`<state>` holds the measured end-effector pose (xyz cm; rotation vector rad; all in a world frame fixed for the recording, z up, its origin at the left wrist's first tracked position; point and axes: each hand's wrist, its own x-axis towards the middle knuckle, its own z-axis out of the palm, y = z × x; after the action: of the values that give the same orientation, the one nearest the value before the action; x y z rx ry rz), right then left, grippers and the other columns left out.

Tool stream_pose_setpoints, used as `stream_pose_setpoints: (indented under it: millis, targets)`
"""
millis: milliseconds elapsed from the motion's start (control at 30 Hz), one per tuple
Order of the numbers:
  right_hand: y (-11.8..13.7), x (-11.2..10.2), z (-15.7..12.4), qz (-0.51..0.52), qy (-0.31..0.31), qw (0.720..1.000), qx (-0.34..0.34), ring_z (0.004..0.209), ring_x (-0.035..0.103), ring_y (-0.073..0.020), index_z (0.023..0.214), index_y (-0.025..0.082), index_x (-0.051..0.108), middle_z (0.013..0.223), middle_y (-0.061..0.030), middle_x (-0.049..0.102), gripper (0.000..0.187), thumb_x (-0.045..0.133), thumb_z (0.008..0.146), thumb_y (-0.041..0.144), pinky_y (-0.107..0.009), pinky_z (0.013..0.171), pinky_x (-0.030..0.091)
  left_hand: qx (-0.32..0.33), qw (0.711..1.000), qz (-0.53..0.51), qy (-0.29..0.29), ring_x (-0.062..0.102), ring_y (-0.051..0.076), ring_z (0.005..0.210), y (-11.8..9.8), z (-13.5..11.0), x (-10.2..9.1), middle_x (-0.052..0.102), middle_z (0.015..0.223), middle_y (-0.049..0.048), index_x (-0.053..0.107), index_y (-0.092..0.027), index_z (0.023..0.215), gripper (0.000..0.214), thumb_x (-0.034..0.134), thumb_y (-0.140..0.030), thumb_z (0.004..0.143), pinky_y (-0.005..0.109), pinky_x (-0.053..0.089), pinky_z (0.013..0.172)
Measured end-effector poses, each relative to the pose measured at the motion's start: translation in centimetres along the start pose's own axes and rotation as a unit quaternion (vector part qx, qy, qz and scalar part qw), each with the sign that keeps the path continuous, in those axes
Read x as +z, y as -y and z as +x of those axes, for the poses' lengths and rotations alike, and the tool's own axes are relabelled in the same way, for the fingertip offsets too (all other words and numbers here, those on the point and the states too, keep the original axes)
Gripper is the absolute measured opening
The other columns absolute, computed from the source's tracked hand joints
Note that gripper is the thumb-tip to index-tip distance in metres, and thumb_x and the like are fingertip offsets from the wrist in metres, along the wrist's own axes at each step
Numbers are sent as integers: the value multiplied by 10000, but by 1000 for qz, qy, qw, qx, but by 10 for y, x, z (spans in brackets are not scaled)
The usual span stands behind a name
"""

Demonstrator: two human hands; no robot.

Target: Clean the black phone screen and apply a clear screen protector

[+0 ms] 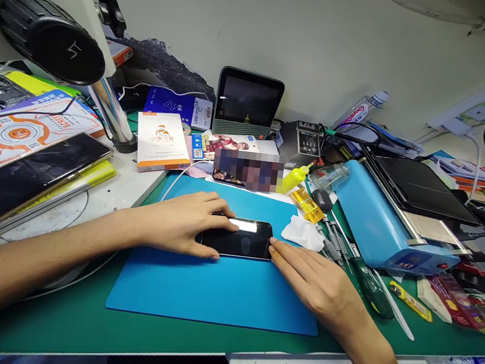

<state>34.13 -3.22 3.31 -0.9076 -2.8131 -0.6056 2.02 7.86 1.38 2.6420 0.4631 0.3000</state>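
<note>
A black phone (240, 239) lies screen up on a blue work mat (212, 289), its glass reflecting light. My left hand (181, 222) grips the phone's left end, thumb on the near edge and fingers curled over the far edge. My right hand (310, 277) lies flat on the mat with its fingertips touching the phone's right end. A crumpled white wipe (304, 234) sits just right of the phone.
A blue machine (378, 221) stands at the right, with screwdrivers (347, 258), a yellow bottle (293, 179) and a glass jar (330, 176) beside it. Boxes (162, 141) and a small screen (248, 102) line the back. Another phone (28, 175) rests on stacked packages at left under a lamp (49, 37).
</note>
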Motion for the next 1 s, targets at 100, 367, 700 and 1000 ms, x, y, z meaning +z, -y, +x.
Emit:
stream_pose_setpoints:
  millis: [100, 367, 700, 1000]
  targets:
    - [-2, 1, 1, -4, -13, 1000, -25, 1141, 766, -263, 1284, 92, 715, 1298, -165, 763, 355, 508, 1006, 13, -388, 943, 653, 4, 1000, 7, 2, 602, 350, 1208, 0, 0, 0, 624, 1404, 155, 637, -229, 1395, 552, 711, -543, 948, 470, 490, 1018]
    - [-2, 2, 1, -56, -19, 994, -89, 1114, 777, -283, 1220, -12, 711, 1256, -217, 766, 315, 478, 1008, -2, -395, 865, 675, 16, 999, 32, -3, 610, 338, 1179, 1, 0, 1, 628, 1384, 155, 627, -227, 1411, 543, 686, -537, 969, 465, 502, 992]
    - [-2, 4, 2, -55, -33, 994, -90, 1090, 787, -285, 1198, -23, 719, 1241, -220, 766, 302, 469, 1037, 24, -381, 846, 679, 16, 999, 33, -4, 618, 334, 1149, -1, 1, 0, 638, 1355, 155, 647, -242, 1407, 542, 714, -529, 953, 459, 507, 975]
    - [-2, 7, 1, -45, -42, 994, -86, 1093, 785, -288, 1193, -27, 721, 1235, -225, 768, 302, 468, 1038, 28, -383, 844, 674, 15, 999, 44, 12, 604, 333, 1154, -2, 1, -1, 615, 1380, 159, 620, -254, 1453, 550, 687, -515, 974, 467, 503, 979]
